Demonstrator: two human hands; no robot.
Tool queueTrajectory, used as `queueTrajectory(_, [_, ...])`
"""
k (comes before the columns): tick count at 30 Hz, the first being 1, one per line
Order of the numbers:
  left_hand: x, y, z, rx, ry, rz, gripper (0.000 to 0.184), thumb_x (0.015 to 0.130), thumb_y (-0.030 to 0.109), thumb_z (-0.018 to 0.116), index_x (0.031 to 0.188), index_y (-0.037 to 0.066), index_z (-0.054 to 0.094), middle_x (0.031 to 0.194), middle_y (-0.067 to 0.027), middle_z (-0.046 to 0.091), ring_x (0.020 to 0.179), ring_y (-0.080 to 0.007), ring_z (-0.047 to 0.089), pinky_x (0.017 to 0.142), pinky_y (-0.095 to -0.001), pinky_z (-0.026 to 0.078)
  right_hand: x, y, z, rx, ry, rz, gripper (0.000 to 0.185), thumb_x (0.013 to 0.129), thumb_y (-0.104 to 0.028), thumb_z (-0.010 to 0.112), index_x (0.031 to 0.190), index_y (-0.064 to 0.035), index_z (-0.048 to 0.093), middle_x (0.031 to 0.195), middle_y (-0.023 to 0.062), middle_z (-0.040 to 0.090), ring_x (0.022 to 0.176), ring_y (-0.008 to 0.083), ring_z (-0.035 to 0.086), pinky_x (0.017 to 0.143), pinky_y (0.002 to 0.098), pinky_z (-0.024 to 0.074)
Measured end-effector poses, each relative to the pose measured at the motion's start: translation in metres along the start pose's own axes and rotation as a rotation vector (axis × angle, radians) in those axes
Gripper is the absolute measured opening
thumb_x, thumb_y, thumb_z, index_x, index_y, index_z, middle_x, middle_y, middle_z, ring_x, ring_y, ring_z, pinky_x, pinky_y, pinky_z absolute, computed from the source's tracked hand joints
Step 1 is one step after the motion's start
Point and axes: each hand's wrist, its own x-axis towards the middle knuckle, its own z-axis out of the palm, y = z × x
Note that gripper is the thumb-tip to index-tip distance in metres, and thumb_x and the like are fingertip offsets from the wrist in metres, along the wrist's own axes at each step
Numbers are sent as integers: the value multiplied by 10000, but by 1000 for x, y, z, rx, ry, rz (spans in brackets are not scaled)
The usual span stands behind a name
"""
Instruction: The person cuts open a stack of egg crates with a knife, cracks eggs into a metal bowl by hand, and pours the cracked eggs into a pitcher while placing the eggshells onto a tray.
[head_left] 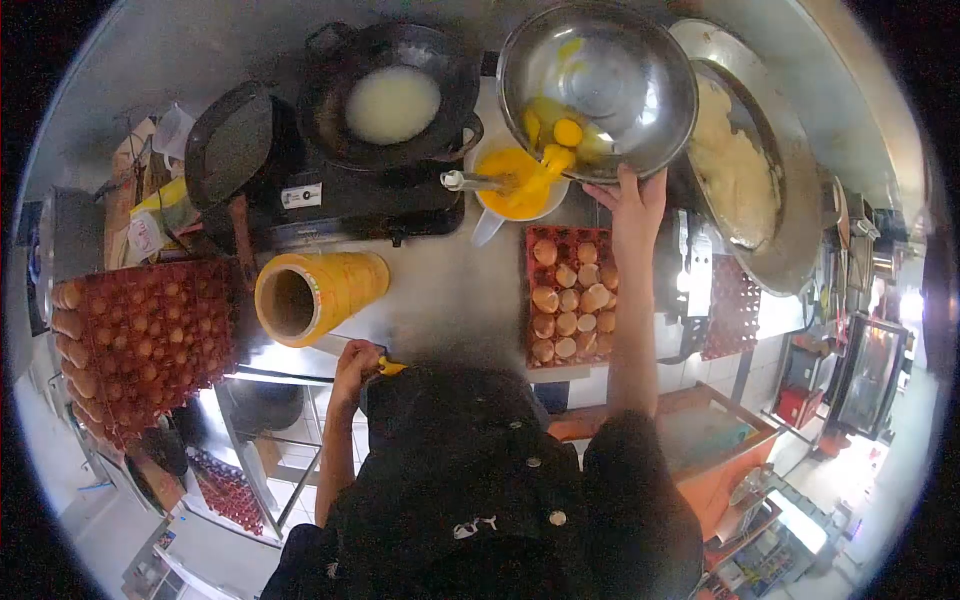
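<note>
My right hand (637, 205) grips the near rim of a steel mixing bowl (625, 75), which is tilted. Raw egg (568, 132) runs over its lower left rim into a white handled jug (487, 228) of yellow egg. A metal-handled tool (462, 181), perhaps a whisk, rests in that jug. Low at the counter's front edge, my left hand (358, 366) is closed around a yellow-handled tool (392, 367); a pale flat part, perhaps its blade, shows beyond the fingers. Close to that hand lies a thick yellow roll (340, 290).
A black wok (325, 125) with pale liquid sits on the stove (370, 215), beside a dark pan (235, 145). An egg tray (575, 232) holding brown shells is near my right forearm. Stacked egg trays (150, 340) stand left; a large pan (790, 240) of pale batter stands right.
</note>
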Motion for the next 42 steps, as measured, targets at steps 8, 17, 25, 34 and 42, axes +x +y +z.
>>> queueTrajectory(8, [3,-6,-4,-24,-32,-7,251,895,210,616,1095,70,553,913,-16,590,831,-137,590,782,-275,493,0,7,0,13,-8,5,421,998,-12,433,1394,-48,297,1287,162,515,993,313,675,772,407,639])
queueTrajectory(17, [9,-6,6,153,-42,97,225,904,159,635,1106,88,564,903,-2,595,791,-101,569,676,-246,452,1,12,-3,49,23,-21,408,1002,-39,465,1380,-48,308,1273,166,527,969,308,683,797,419,625])
queueTrajectory(25, [17,-12,1,263,-105,102,235,922,155,628,1111,35,557,908,-25,596,800,-119,577,727,-274,493,-2,19,6,94,84,-55,493,1006,-36,455,1447,-81,238,1330,172,483,1002,314,674,844,426,609])
queueTrajectory(34, [20,-24,-11,319,-99,107,225,929,192,629,1089,49,561,928,-34,612,843,-130,599,772,-281,501,-3,17,17,158,45,-32,520,1005,-22,441,1460,-95,201,1392,179,449,1106,338,639,888,449,596])
queueTrajectory(42, [14,-20,-7,285,-124,118,254,936,228,637,1097,44,568,955,-22,602,889,-118,570,806,-265,482,-1,22,22,203,29,-27,560,997,-1,452,1476,-110,185,1391,167,438,1096,321,634,891,443,598])
